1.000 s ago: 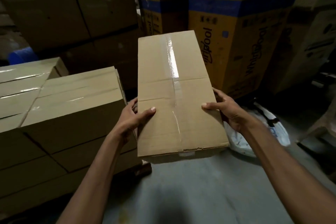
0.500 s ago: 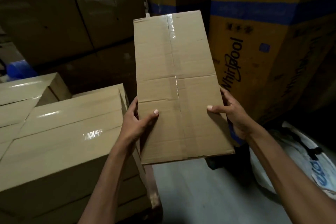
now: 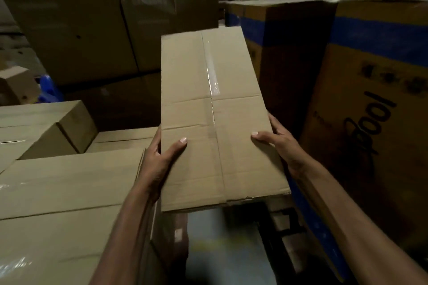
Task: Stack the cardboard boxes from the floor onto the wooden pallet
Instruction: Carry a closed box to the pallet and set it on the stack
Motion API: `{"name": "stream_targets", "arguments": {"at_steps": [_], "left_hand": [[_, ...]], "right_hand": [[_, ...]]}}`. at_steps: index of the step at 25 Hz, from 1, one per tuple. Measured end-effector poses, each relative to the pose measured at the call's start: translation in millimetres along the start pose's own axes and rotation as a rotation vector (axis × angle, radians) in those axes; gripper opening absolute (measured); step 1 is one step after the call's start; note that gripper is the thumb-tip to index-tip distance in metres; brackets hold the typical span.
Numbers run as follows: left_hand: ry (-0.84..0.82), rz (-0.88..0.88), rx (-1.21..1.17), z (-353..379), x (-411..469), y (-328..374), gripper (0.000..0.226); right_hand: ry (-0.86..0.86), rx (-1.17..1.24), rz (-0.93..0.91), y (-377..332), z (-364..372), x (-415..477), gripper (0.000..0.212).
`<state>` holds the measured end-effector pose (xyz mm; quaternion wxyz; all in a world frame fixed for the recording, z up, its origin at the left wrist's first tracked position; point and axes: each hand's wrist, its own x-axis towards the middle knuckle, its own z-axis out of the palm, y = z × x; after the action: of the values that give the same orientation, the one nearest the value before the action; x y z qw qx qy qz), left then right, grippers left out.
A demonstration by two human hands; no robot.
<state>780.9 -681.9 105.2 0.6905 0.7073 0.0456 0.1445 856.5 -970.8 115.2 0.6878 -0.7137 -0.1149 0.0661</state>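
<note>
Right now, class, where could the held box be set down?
Free: the bare top of the near stack, left of the held box; the lower box top behind it. Crowded: the printed carton stands close by the right hand.

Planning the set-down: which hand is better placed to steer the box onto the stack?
Probably left: the left hand grips the box edge nearest the stacked boxes; the right hand holds the far edge.
</note>
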Motion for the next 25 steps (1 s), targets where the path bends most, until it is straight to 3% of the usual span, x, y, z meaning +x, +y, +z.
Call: {"name": "stream_targets", "arguments": {"at_steps": [8, 17, 21, 25], "left_hand": [[0.189, -0.111, -0.080, 3.0, 150.0, -7.0, 0.059], [0.348, -0.148, -0.021, -84.2, 301.6, -29.5, 0.100], [0.435, -0.089, 0.037, -123.2, 365.1, -23.1, 0.106], [0.451, -0.084, 0.103, -163.2, 412.3, -22.0, 0.114]], "right_hand": [[-0.297, 0.035, 0.003, -8.2, 4.0, 223.6, 0.090], [-0.463, 0.010, -0.002, 2.9, 94.7, 416.5, 0.106], [-0.621, -0.047, -0.066, -27.6, 144.7, 488.0, 0.098], [-0.647, -0.052, -0.036, -39.0, 188.9, 564.2, 0.110]]}}
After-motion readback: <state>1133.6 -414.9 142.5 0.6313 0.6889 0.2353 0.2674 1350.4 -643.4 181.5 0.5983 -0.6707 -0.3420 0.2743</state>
